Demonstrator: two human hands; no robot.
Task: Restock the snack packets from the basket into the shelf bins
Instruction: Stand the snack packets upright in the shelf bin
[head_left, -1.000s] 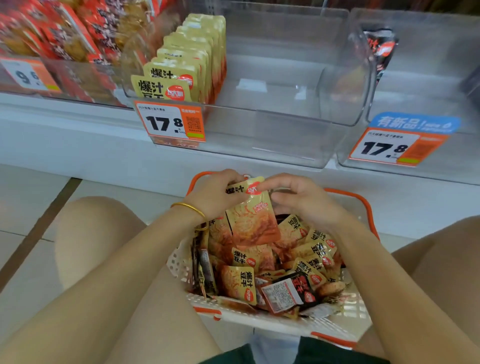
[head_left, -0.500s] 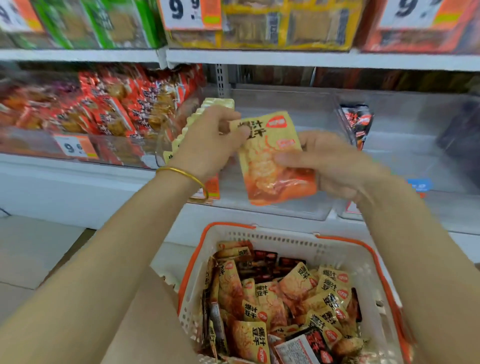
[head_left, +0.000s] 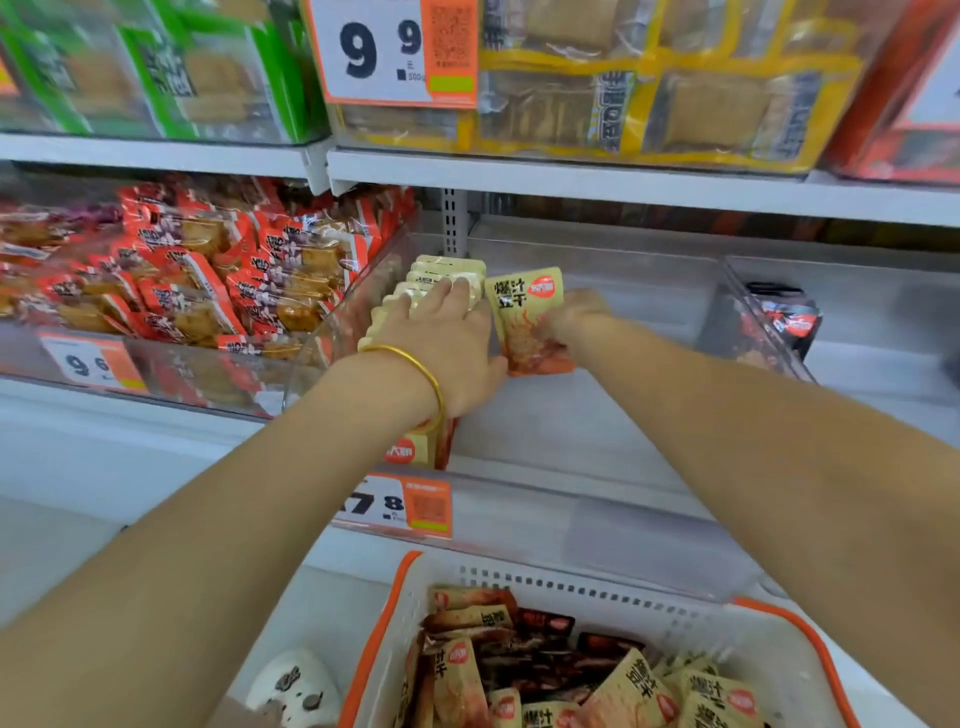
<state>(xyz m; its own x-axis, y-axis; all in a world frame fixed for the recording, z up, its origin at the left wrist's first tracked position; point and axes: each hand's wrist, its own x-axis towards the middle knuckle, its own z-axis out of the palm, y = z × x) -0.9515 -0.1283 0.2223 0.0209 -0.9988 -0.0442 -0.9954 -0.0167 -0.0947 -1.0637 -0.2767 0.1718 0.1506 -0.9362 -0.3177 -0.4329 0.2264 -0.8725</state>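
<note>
Up front, the clear shelf bin (head_left: 597, 415) stood above the white basket (head_left: 571, 587) of loose packets (head_left: 623, 696). Within the bin, the left hand (head_left: 447, 353) lay flat-fingered against the standing row of packets (head_left: 441, 270), while the right hand (head_left: 571, 317) pinched one yellow packet (head_left: 524, 317) upright just beside that row.

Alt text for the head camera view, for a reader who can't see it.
A person's right hand holds a yellow snack packet inside a clear shelf bin, beside a row of matching packets on which the left hand rests with straight fingers. Below, a white basket with orange trim holds more packets.
</note>
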